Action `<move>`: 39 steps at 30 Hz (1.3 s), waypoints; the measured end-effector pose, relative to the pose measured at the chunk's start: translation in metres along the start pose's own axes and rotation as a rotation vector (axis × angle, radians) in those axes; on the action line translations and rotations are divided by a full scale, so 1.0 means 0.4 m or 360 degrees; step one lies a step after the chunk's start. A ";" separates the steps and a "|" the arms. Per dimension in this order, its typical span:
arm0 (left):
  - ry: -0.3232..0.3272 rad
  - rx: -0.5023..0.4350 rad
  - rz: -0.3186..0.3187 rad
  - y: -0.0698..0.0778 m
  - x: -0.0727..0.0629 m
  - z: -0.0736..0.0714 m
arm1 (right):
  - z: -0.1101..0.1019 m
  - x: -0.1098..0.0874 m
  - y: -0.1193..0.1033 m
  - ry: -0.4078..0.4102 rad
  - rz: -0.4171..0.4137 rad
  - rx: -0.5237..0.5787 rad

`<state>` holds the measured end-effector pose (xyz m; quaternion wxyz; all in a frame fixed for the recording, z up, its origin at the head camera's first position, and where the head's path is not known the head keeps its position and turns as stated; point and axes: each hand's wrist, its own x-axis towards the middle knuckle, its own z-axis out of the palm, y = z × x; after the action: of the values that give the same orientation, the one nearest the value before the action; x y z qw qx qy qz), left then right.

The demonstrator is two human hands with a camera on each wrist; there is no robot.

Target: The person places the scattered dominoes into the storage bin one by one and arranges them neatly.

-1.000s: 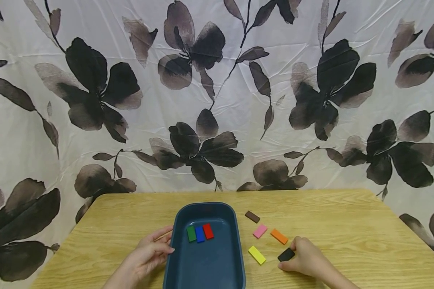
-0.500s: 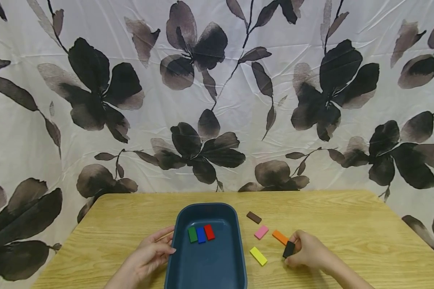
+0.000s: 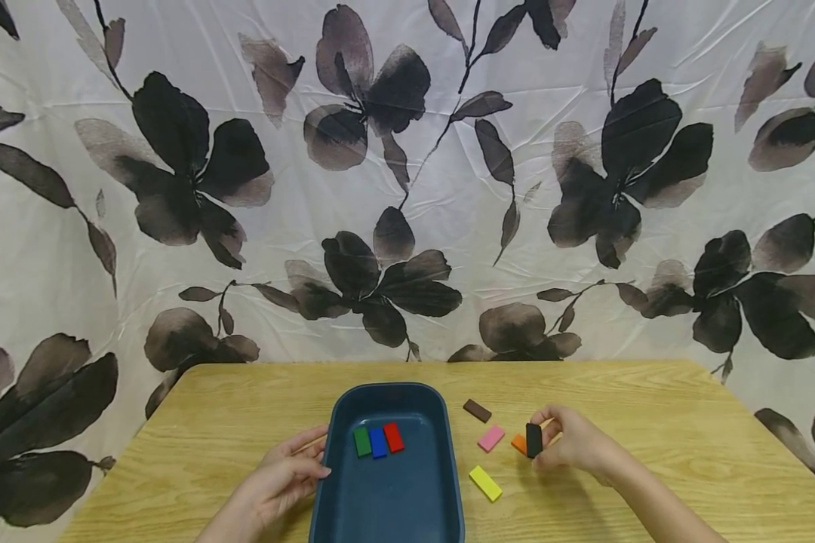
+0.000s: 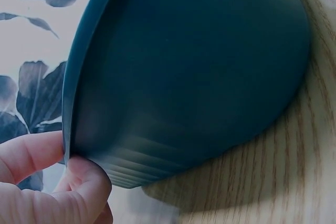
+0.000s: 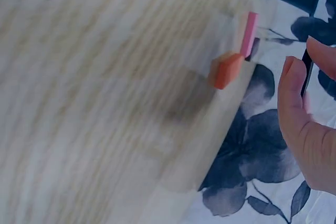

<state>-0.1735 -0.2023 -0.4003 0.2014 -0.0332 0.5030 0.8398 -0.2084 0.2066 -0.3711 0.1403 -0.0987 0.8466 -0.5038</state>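
Observation:
In the head view, my right hand pinches a black domino-like block between thumb and fingers, held upright above the table. It partly covers an orange block. From the right wrist, the black block shows as a thin dark edge between the fingertips. My left hand grips the left rim of a dark blue tray; the left wrist view has thumb and finger on either side of that rim. Green, blue and red blocks lie side by side in the tray.
Right of the tray, brown, pink and yellow blocks lie on the wooden table. A floral cloth hangs behind the table's far edge.
My right hand has lifted the black block off the table and turned it upright, moving it slightly away from me over the orange block. The left hand stays on the tray.

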 end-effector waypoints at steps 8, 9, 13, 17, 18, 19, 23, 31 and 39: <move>0.0016 0.0015 -0.0001 0.000 0.000 0.002 | 0.008 0.025 -0.036 0.0071 0.0031 -0.0014; 0.0020 0.0017 -0.0003 -0.001 -0.001 0.003 | 0.008 0.028 -0.040 0.0065 0.0014 -0.0015; 0.0026 0.0017 -0.0006 -0.002 -0.003 0.005 | 0.011 0.039 -0.059 0.0037 -0.0029 -0.0007; 0.0020 0.0014 -0.0007 -0.001 -0.003 0.005 | 0.016 0.054 -0.079 0.0021 -0.0050 -0.0004; 0.0018 0.0013 -0.0007 0.000 -0.003 0.005 | 0.017 0.058 -0.084 0.0021 -0.0051 0.0000; 0.0018 0.0011 -0.0007 0.000 -0.003 0.005 | 0.019 0.064 -0.089 0.0022 -0.0051 0.0002; 0.0016 0.0008 -0.0009 0.001 -0.003 0.005 | 0.026 0.085 -0.107 0.0029 -0.0048 0.0024; 0.0015 -0.0013 -0.0010 -0.001 -0.004 0.003 | 0.041 0.122 -0.137 0.0029 -0.0021 0.0029; 0.0000 0.0034 0.0004 0.001 -0.002 0.005 | 0.056 0.163 -0.174 -0.0009 -0.0043 0.0072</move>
<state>-0.1728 -0.2010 -0.3986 0.2007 -0.0305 0.5120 0.8347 -0.2604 0.1352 -0.3291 0.1381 -0.1083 0.8333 -0.5243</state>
